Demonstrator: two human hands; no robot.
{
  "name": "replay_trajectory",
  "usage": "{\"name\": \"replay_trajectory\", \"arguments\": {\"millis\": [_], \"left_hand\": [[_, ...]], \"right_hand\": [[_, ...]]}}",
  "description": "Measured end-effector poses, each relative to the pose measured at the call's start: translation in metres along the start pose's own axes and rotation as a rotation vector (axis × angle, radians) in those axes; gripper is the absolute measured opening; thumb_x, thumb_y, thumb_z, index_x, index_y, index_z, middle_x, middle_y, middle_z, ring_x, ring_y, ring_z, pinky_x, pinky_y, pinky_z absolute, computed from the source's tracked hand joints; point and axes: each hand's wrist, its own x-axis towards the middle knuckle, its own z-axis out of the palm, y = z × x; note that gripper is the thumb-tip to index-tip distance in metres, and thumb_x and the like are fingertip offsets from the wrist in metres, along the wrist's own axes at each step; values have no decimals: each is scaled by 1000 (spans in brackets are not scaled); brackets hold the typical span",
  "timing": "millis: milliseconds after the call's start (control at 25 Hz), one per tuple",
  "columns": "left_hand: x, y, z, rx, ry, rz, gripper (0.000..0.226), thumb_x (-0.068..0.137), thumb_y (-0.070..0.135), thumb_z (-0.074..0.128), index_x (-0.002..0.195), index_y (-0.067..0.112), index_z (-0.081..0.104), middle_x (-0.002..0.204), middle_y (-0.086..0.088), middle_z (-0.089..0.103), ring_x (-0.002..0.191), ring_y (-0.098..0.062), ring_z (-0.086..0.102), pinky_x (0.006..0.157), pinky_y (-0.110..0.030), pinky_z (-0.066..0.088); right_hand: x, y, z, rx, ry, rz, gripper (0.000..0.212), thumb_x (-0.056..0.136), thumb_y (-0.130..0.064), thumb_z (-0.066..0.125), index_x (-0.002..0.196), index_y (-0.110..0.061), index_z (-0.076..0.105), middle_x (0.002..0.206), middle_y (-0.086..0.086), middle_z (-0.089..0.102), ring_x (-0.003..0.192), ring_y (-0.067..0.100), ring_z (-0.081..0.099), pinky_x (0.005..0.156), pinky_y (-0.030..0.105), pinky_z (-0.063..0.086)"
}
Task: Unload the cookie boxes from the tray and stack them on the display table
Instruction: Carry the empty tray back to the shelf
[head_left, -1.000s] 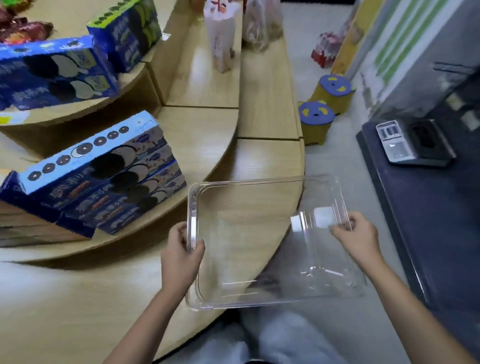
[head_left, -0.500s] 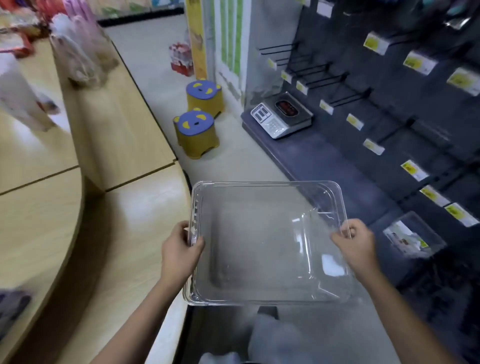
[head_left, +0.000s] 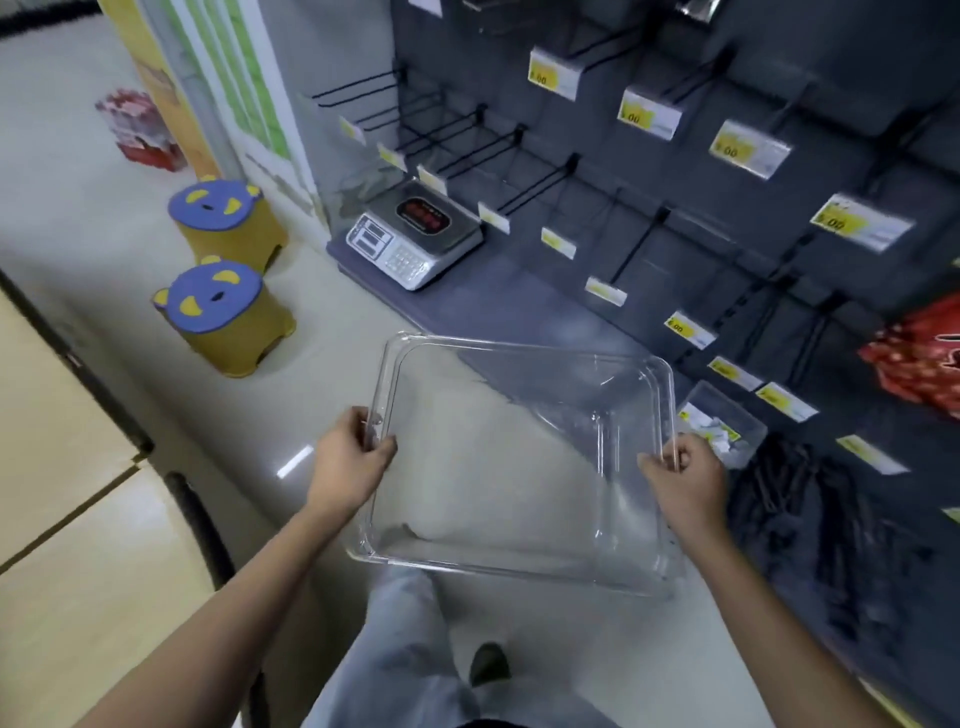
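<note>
A clear plastic tray (head_left: 524, 348) is held level in front of me over the shop floor, with nothing inside it. My left hand (head_left: 349, 460) grips its left rim and my right hand (head_left: 680, 475) grips its right rim. The wooden display table (head_left: 57, 493) shows only as a light corner at the left edge. No cookie boxes are in view.
Two yellow stools with blue lids (head_left: 223, 312) stand on the floor to the left. A weighing scale (head_left: 413, 236) sits on a low grey ledge. A dark pegboard wall with hooks and price tags (head_left: 748, 148) fills the right side. A red packet (head_left: 919, 358) hangs at far right.
The view has swung right, away from the display table and the blue cookie boxes, toward the pegboard wall. Both hands have kept their hold on the tray.
</note>
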Motion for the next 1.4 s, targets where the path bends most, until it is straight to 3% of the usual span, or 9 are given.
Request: {"name": "replay_trajectory", "arguments": {"millis": [240, 440, 640, 840, 1000, 1120, 1200, 1320, 1400], "left_hand": [[132, 8, 25, 40, -182, 48, 20, 78, 7, 66, 94, 12, 55, 65, -9, 55, 64, -27, 53, 62, -31, 41], [223, 27, 33, 123, -298, 149, 22, 80, 9, 66, 99, 13, 56, 64, -7, 53, 60, -21, 49, 55, -12, 37], [277, 23, 66, 163, -313, 182, 25, 79, 8, 66, 102, 12, 57, 62, -3, 52, 59, -17, 50, 59, -14, 38], [321, -17, 137, 132, -307, 198, 24, 80, 9, 65, 102, 14, 58, 64, -2, 54, 62, -10, 53, 57, -4, 37], [356, -57, 206, 87, -307, 218, 22, 79, 7, 65, 97, 17, 57, 66, -6, 55, 61, -13, 52, 55, -1, 37], [389, -87, 263, 87, -309, 264, 24, 78, 7, 65, 100, 15, 59, 65, -2, 55, 59, -3, 54, 55, 0, 37], [415, -106, 304, 100, -306, 296, 23, 78, 8, 65, 99, 13, 61, 71, -5, 59, 66, -13, 53, 54, -1, 36], [447, -124, 359, 119, -292, 357, 18, 77, 9, 66, 94, 14, 62, 68, -1, 54, 71, -20, 50, 54, -12, 35], [468, -129, 391, 109, -286, 395, 22, 78, 10, 67, 100, 11, 64, 72, -1, 57, 74, -18, 51, 66, -20, 35]], "right_hand": [[44, -4, 58, -62, 166, 184, 31, 72, 2, 65, 62, -11, 38, 54, 3, 37, 50, 14, 31, 46, 20, 27], [74, -14, 105, -15, 248, 278, 33, 73, 0, 64, 60, -14, 37, 54, 2, 34, 51, 15, 30, 48, 20, 28], [113, 3, 138, 22, 251, 345, 30, 73, 1, 63, 61, -13, 39, 56, 2, 37, 54, 16, 33, 52, 29, 30], [163, 66, 181, 43, 258, 341, 24, 73, 3, 60, 65, -11, 41, 58, 2, 37, 55, 13, 34, 54, 26, 32], [206, 128, 219, 66, 293, 313, 22, 74, 4, 62, 67, -8, 44, 58, 1, 38, 50, 8, 37, 52, 13, 32], [241, 180, 249, 67, 314, 287, 22, 75, 1, 65, 68, -6, 46, 58, 0, 40, 56, 13, 38, 58, 23, 35], [267, 217, 270, 76, 349, 272, 27, 75, -1, 66, 65, -12, 44, 58, 0, 41, 60, 16, 43, 59, 25, 37], [301, 262, 296, 108, 392, 259, 30, 75, -2, 67, 64, -16, 44, 59, 0, 45, 62, 18, 48, 56, 12, 38], [320, 285, 308, 142, 422, 248, 27, 76, -3, 68, 66, -16, 47, 61, -1, 47, 62, 16, 48, 54, 8, 37]]}}
